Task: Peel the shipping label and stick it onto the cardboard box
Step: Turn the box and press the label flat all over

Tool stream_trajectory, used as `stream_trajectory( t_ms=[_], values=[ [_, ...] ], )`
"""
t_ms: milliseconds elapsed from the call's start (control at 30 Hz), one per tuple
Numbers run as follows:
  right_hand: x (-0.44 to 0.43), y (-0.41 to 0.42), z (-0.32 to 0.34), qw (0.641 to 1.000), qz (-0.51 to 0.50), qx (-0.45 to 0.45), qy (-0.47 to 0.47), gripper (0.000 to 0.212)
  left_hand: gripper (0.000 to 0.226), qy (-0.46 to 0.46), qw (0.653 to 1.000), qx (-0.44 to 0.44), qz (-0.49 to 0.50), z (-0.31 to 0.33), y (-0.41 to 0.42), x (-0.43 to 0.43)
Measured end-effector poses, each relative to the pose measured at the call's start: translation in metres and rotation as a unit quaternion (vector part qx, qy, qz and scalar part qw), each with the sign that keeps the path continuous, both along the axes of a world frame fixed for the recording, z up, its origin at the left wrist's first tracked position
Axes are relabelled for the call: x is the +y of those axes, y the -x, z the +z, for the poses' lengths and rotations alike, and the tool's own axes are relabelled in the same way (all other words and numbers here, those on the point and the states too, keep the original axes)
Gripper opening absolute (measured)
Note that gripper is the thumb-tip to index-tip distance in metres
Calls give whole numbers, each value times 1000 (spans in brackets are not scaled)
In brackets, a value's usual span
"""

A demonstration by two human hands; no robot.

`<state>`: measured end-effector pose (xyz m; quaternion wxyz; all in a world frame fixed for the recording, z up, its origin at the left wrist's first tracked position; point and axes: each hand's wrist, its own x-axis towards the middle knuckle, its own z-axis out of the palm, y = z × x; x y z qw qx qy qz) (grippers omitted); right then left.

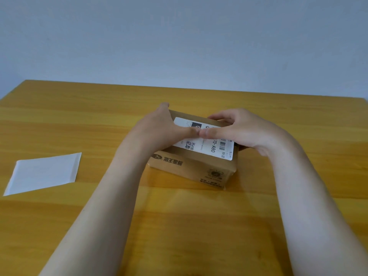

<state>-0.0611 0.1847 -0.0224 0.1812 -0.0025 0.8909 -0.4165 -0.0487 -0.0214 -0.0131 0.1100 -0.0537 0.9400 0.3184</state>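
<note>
Just yellow wooden table (199, 226) (pale blue-grey wall (179, 36) behind)

**Wood, cardboard and paper under bare hands**

The table (59, 120) is showing a yellow-orange wood-grain finish, smooth and faintly glossy, with soft light spreading across the near part. The cardboard box (191, 172) is looking like plain brown kraft board, matt, with dark print on its near side; a slight sheen along its lower right edge is suggesting clear tape, though that is hard to tell. The shipping label (201, 146) on top is appearing as smooth white paper with black print. The backing sheet (43, 173) lying on the table is looking like thin white paper, slightly shiny. The wall (179, 36) behind is reading as flat, matt grey-blue.
</note>
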Motion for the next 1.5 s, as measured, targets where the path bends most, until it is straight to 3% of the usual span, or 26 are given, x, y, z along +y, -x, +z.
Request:
stream_trajectory(
  t_ms=[167, 567, 900, 1367, 1500],
  values=[
    [-1, 2, -3, 1000, 24, 12, 2, 103, 112, 1, 999, 3, -42, -3, 2, 1],
    [-9, 5, -12, 996, -52, 54, 43, 47, 60, -9, 996, 84, 38, -14, 8, -2],
    [-11, 5, -13, 996, -64, 64, 25, 41, 35, 18, 989, 127, 69, -18, 12, -8],
    [-13, 4, -13, 994, -68, 82, -3, 42, 29, 30, 987, 148, 59, -18, 9, -3],
    [-12, 3, -11, 993, -70, 92, -15, 30, 26, 35, 987, 149, 51, -16, 6, 2]
  ],
)
